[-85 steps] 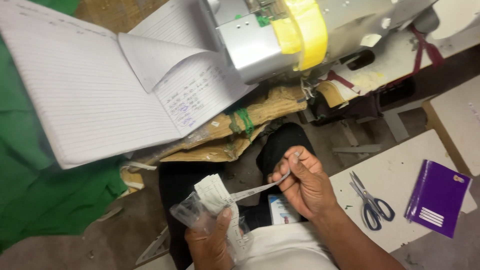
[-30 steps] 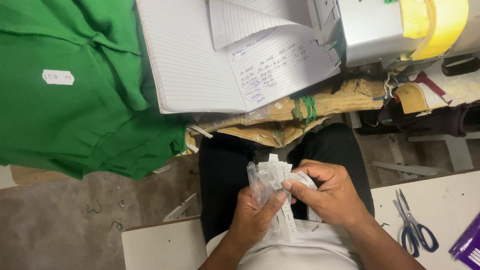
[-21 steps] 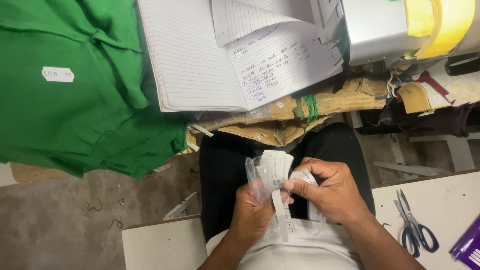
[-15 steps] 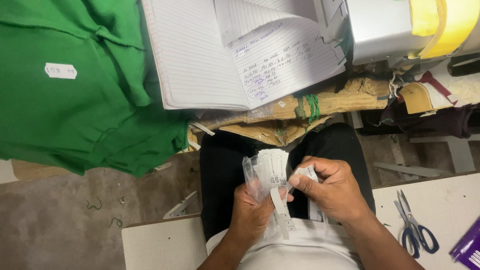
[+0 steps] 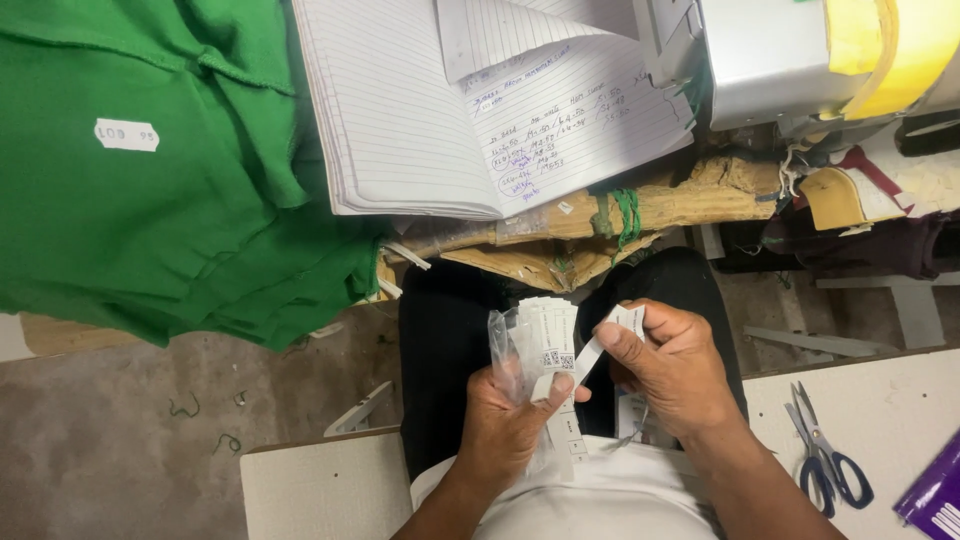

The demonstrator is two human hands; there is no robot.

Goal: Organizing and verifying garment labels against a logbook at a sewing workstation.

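- Left hand (image 5: 510, 425) closed round a small stack of white labels (image 5: 548, 335) sheathed in a clear plastic sleeve (image 5: 508, 350); held above the lap, in front of dark trousers.
- Right hand (image 5: 675, 375) pinching one white label strip (image 5: 592, 352) between thumb and forefinger, upper end at the fingertips.
- Step in hand, by the look of it: drawing a single strip free of the stack. Next move likely calls for a steady pull along the strip's length, left thumb pinning the rest.
- Strip's long axis running diagonally, upper right to lower left; stack standing near upright, top pointing away from the body.
- Beyond: open lined notebook (image 5: 420, 120), green garment (image 5: 150, 200), scissors (image 5: 825, 460) on the white bench (image 5: 900, 400), sewing machine (image 5: 780, 55).
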